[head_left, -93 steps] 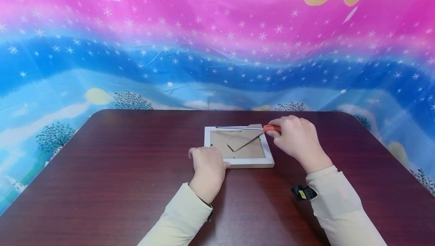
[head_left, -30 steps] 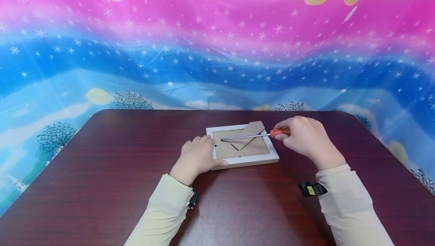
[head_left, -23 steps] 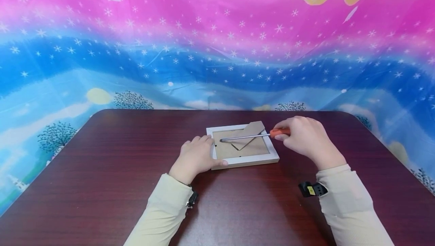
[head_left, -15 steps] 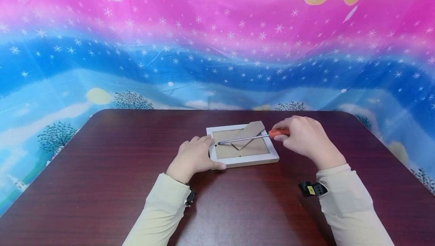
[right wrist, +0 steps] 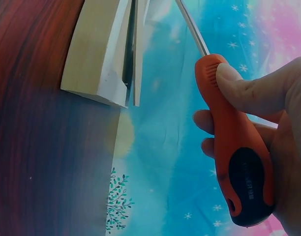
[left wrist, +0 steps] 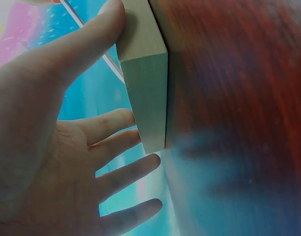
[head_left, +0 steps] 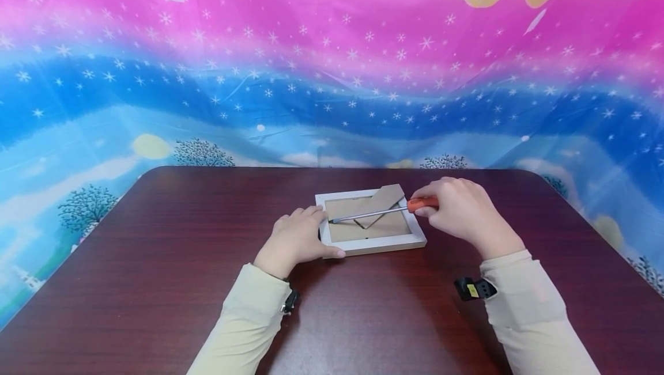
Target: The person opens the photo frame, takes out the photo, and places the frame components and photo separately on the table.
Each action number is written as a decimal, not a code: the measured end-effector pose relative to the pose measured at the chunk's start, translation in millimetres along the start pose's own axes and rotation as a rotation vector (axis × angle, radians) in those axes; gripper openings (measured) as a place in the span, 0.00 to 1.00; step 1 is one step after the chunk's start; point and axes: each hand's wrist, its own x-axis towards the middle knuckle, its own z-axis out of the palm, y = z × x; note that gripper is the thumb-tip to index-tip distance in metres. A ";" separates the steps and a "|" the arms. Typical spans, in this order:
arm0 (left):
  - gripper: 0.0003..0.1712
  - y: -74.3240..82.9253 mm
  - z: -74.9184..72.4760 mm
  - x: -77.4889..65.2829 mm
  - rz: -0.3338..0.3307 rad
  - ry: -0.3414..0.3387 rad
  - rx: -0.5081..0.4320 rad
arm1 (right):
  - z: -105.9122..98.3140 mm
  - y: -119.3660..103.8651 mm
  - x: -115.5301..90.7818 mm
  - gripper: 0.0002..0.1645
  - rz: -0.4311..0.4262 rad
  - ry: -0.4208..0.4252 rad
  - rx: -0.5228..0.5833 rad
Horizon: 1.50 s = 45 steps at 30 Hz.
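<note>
A white picture frame (head_left: 370, 243) lies on the table with its brown backing board (head_left: 386, 228) up and a cardboard stand flap (head_left: 388, 195) raised from it. My left hand (head_left: 295, 239) steadies the frame's left end, thumb at the near edge. In the left wrist view its fingers (left wrist: 123, 171) are spread and fairly straight, some touching the frame's side. My right hand (head_left: 461, 211) grips the orange handle (right wrist: 234, 128) of a screwdriver, thumb along the handle. The screwdriver's metal shaft (head_left: 368, 213) crosses over the board, its tip at a small dark tab by the left inner edge.
The dark reddish wooden table (head_left: 181, 248) extends around the frame. Behind it hangs a pink and blue snowflake-patterned cloth (head_left: 311, 75). Black straps with small devices (head_left: 473, 288) sit at both wrists.
The screwdriver's tip has moved from the frame's far edge across the board to the left inner edge. The frame has turned slightly, and my left hand has shifted left along it.
</note>
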 end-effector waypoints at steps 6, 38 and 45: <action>0.52 1.6 -0.9 -0.1 0.014 0.001 -0.011 | 5.5 2.5 -2.1 0.14 -0.028 0.030 -0.021; 0.52 -4.5 3.1 -1.0 0.024 0.024 -0.087 | -21.9 -42.6 21.1 0.07 -0.513 0.367 -0.383; 0.52 -4.0 2.6 -1.0 0.019 0.019 -0.084 | -42.4 -70.5 37.6 0.05 -0.624 0.313 -0.524</action>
